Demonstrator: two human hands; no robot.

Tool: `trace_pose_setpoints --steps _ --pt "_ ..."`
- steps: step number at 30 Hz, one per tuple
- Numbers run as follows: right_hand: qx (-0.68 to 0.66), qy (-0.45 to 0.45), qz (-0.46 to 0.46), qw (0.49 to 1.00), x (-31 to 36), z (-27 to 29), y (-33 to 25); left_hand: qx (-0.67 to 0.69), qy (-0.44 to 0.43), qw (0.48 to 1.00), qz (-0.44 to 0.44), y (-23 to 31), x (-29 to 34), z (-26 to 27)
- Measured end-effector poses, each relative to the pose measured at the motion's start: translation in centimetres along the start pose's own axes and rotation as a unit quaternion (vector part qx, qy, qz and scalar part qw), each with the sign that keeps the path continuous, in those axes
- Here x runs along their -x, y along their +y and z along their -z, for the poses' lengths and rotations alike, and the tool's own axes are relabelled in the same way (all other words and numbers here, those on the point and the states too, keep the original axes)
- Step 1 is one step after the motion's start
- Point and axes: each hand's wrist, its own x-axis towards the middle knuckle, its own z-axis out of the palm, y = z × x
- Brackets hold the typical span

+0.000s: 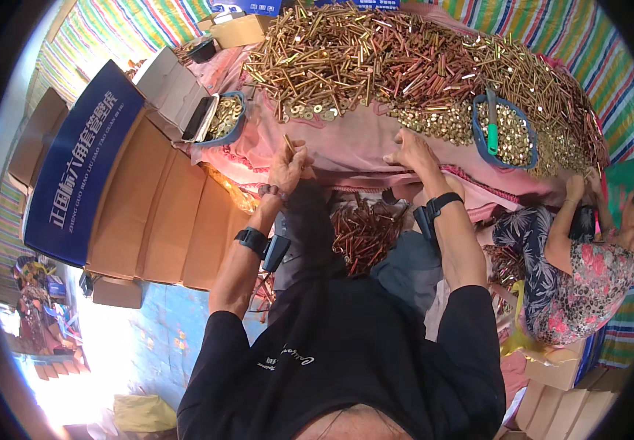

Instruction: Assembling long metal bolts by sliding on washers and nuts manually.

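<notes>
1. We see the left hand (289, 167) closed on a brass-coloured bolt (288, 142), held upright above the near edge of the pink cloth (346, 150).
2. The right hand (412, 152) lies flat with fingers spread on the same cloth, just below the row of washers (434, 123), clamped on nothing.
3. A big heap of bolts (405, 62) fills the far side of the cloth.
4. A blue tub (506, 132) of washers with a green-handled tool sits near the right edge; another tub (223, 117) sits at the left edge.
5. Finished bolts (361, 231) lie in the lap below the near edge.
6. Another person (577, 271) sits at the right.
7. Flat cardboard boxes (163, 213) stand stacked left.
</notes>
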Motion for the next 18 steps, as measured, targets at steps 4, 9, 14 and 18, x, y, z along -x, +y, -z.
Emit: trace_pose_setpoints --steps 4,9,14,18 --pt "0.007 0.018 0.015 1.0 -0.4 -0.4 0.6 -0.017 0.004 1.0 0.005 0.6 -0.1 0.3" --pt "-0.001 0.03 0.01 0.999 -0.7 -1.2 1.1 -0.034 -0.001 0.999 -0.004 0.5 1.0 0.8" --pt "-0.029 0.043 0.015 0.999 -0.7 -1.5 1.9 -0.071 0.026 0.997 0.001 0.8 2.6 1.5" --pt "-0.015 0.067 0.049 0.996 -0.2 -1.8 1.5 -0.082 0.043 0.996 0.001 -1.5 2.7 3.8"
